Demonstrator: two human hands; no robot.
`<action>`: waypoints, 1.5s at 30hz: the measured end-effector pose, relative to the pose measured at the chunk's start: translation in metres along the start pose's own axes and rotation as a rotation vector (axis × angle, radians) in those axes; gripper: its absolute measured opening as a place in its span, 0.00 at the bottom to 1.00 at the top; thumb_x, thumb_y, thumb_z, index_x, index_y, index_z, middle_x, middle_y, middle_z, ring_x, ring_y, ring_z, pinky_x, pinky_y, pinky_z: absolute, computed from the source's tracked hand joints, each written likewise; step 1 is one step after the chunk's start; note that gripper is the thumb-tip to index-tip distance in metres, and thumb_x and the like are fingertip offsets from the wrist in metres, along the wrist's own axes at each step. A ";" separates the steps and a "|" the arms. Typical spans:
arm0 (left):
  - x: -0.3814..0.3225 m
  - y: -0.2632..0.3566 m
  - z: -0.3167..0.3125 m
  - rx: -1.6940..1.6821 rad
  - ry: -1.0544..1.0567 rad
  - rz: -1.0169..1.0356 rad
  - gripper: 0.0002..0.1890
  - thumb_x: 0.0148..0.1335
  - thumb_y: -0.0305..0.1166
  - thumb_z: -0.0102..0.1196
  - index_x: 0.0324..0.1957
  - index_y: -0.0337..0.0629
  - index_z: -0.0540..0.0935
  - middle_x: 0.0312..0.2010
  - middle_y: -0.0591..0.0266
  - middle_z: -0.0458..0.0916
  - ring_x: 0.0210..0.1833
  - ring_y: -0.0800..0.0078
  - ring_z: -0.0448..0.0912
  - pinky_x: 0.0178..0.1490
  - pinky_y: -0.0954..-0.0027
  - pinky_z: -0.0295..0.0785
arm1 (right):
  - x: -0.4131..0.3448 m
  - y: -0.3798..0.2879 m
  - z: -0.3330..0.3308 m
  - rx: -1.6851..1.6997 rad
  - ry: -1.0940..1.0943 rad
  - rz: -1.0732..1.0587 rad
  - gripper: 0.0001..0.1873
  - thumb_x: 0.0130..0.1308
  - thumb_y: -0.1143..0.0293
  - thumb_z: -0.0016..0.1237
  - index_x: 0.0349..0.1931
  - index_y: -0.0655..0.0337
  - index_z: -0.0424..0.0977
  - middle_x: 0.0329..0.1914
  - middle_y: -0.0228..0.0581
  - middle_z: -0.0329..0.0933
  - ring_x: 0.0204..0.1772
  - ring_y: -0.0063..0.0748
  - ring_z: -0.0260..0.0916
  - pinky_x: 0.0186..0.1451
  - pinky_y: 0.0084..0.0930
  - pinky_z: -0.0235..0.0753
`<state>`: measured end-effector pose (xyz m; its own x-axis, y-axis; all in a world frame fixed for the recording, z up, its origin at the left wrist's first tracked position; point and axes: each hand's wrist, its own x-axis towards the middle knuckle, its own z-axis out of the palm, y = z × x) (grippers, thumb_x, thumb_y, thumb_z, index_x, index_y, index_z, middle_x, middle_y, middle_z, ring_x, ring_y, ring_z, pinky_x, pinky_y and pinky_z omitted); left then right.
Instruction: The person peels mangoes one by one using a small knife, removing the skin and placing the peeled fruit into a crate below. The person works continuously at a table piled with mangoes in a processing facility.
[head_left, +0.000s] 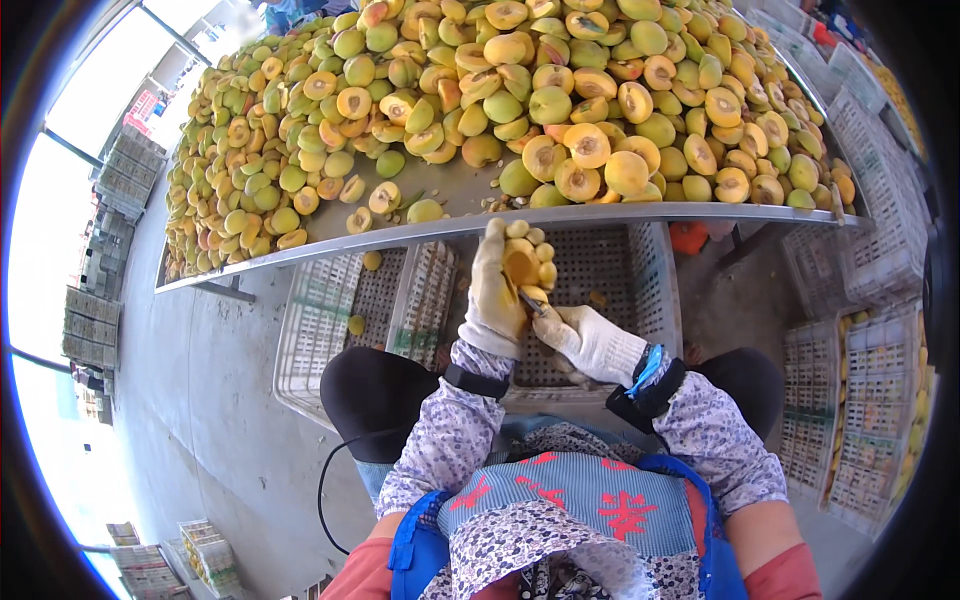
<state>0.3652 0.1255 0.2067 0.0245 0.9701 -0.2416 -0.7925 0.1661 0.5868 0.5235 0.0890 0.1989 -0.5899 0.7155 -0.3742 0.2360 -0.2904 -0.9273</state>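
My left hand, in a stained white knit glove, cups a yellow peach half in front of the table edge. In my gloved right hand is a small metal tool, its tip at the near side of the peach half; the tool's working end is partly hidden. Beyond my hands, a metal table carries a large heap of halved peaches, some cut side up with reddish hollows. Below my hands stands a perforated plastic crate between my knees.
The table's raised metal rim runs just past my fingertips. Another plastic crate with a few fruits sits beside my left knee. Filled crates stand to the right, and crate stacks line the left. A black cable hangs by my left side.
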 end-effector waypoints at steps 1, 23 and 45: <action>0.006 0.006 -0.018 -0.043 -0.051 0.051 0.16 0.76 0.48 0.52 0.46 0.44 0.77 0.43 0.60 0.79 0.39 0.69 0.78 0.40 0.69 0.78 | 0.004 0.006 0.002 -0.239 0.074 -0.054 0.28 0.74 0.40 0.46 0.38 0.61 0.76 0.21 0.41 0.74 0.20 0.36 0.71 0.25 0.34 0.71; -0.008 -0.179 -0.428 1.639 0.566 -0.788 0.28 0.75 0.54 0.39 0.60 0.41 0.77 0.57 0.39 0.81 0.62 0.42 0.79 0.64 0.48 0.74 | 0.025 0.024 -0.006 -0.848 0.412 0.036 0.18 0.69 0.55 0.55 0.46 0.62 0.74 0.31 0.61 0.80 0.40 0.66 0.79 0.39 0.52 0.77; 0.007 -0.147 -0.384 1.835 0.602 -0.529 0.22 0.71 0.44 0.53 0.61 0.45 0.73 0.61 0.40 0.74 0.59 0.42 0.80 0.58 0.49 0.77 | 0.027 0.018 -0.013 -0.879 0.391 0.058 0.16 0.67 0.55 0.57 0.44 0.56 0.76 0.30 0.51 0.82 0.36 0.58 0.82 0.39 0.48 0.80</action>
<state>0.2485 0.0398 -0.1780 -0.4765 0.6655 -0.5746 0.6839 0.6912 0.2335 0.5219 0.1108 0.1721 -0.2978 0.9223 -0.2464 0.8446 0.1343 -0.5183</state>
